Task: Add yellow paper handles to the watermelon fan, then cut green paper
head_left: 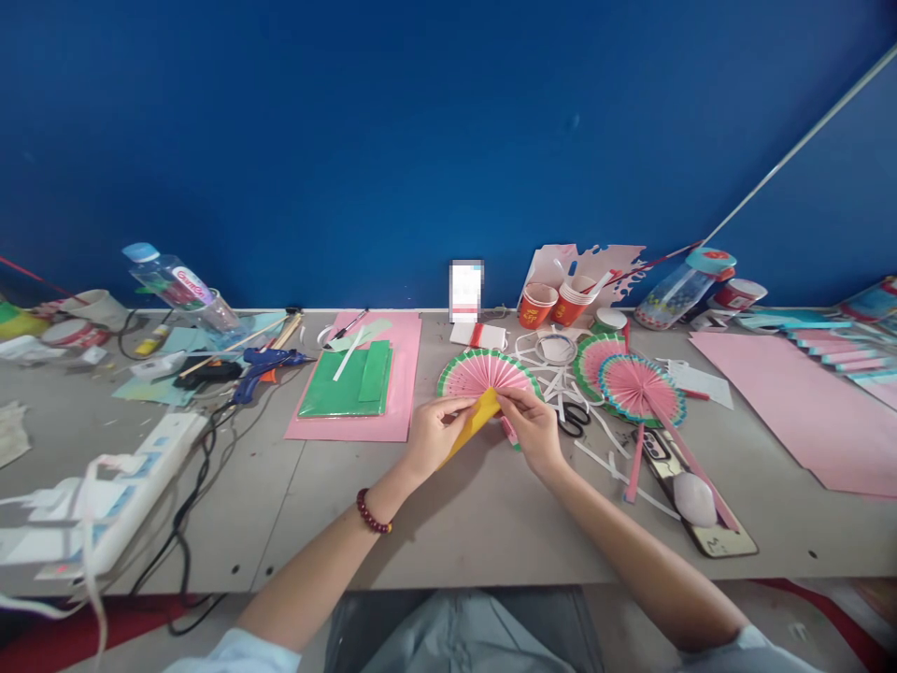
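A strip of yellow paper [474, 422] is held slantwise above the table between my two hands. My left hand [435, 432] pinches its left side, with a dark red bead bracelet on the wrist. The fingers of my right hand [533, 428] close on the strip's upper right end. Just behind my hands lies a pleated pink paper fan [483, 371] with a green and white rim, spread to a half circle. A small pink piece [510, 430] with a green edge shows beside my right fingers, partly hidden.
Black-handled scissors [576, 419], white strips and round pink fans [641, 391] lie to the right, with a phone [701, 505]. Green paper [343, 383] rests on a pink sheet [410, 374] at left. Farther left are a blue glue gun [263, 369] and a power strip [150, 486].
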Demonstrator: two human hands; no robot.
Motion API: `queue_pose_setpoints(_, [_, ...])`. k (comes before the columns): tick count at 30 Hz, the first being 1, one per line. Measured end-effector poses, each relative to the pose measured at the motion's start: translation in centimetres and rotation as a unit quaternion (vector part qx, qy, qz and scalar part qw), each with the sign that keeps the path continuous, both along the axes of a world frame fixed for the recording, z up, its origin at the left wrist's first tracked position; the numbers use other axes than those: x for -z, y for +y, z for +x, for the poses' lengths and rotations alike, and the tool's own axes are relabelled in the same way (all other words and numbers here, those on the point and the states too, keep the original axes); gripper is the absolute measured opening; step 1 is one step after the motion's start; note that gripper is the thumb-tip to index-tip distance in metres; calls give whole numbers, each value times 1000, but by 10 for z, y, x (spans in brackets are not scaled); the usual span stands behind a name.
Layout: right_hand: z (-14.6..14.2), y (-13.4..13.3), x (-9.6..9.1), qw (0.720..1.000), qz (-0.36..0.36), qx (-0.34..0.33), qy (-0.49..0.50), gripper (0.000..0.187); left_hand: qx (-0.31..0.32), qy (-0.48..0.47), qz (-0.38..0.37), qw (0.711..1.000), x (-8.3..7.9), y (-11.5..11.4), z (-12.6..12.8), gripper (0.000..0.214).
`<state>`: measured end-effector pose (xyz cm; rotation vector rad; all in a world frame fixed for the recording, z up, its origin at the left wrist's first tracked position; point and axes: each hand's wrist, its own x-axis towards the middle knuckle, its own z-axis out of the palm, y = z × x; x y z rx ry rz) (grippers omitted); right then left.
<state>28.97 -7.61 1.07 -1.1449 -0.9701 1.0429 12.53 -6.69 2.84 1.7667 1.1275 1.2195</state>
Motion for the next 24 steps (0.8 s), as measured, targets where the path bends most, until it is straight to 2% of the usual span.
queue_pose_setpoints(12, [-1,-1,-3,1000,-11,-7,-18,24,1,14,-3,1000,2,1,0,19])
queue_pose_setpoints(24, [-1,-1,-5,999,-17,-29,33,25,4,9,-11,1000,-1,0,0,19])
